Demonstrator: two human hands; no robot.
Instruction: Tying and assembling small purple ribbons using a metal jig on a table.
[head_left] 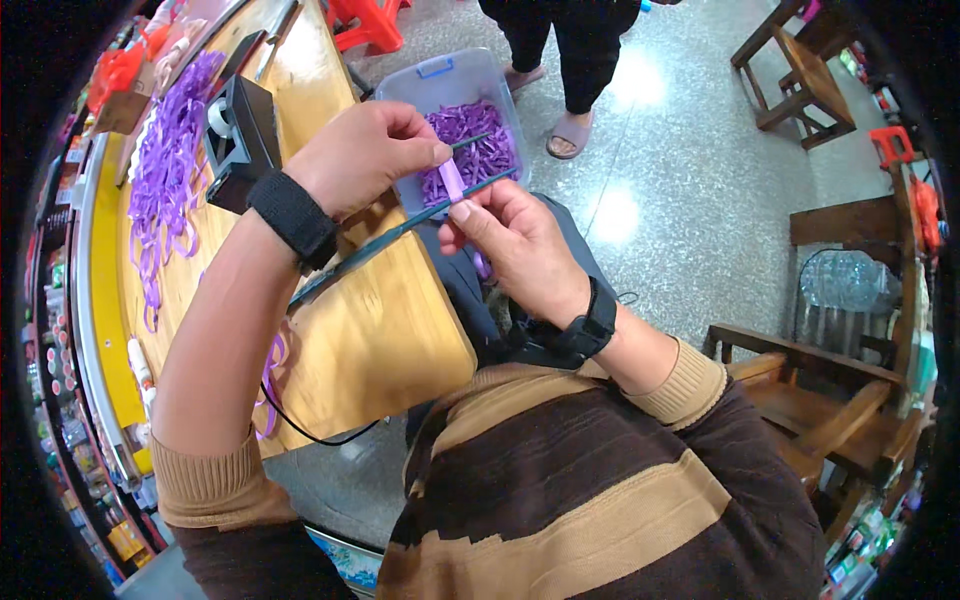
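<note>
My left hand [365,155] is closed, thumb and finger pinching near the upper end of a short light-purple ribbon [452,182]. My right hand [525,245] is closed too, its thumb and fingertips pressing the ribbon's lower end against a long dark-green strip [370,250]. That strip slants from the table's edge up to the right, passing under the ribbon. A second thin green tip shows beyond my left fingertips; whether both belong to one tool I cannot tell. Behind my hands stands a translucent plastic box [400,82] holding many small purple ribbon pieces [470,125].
A wooden table [400,330] lies under my left arm. On it are a black tape dispenser [245,140], a bundle of purple ribbons [175,150] and a black cable [300,425]. Another person's legs [575,60] stand beyond the box. Wooden chairs [810,400] are at the right.
</note>
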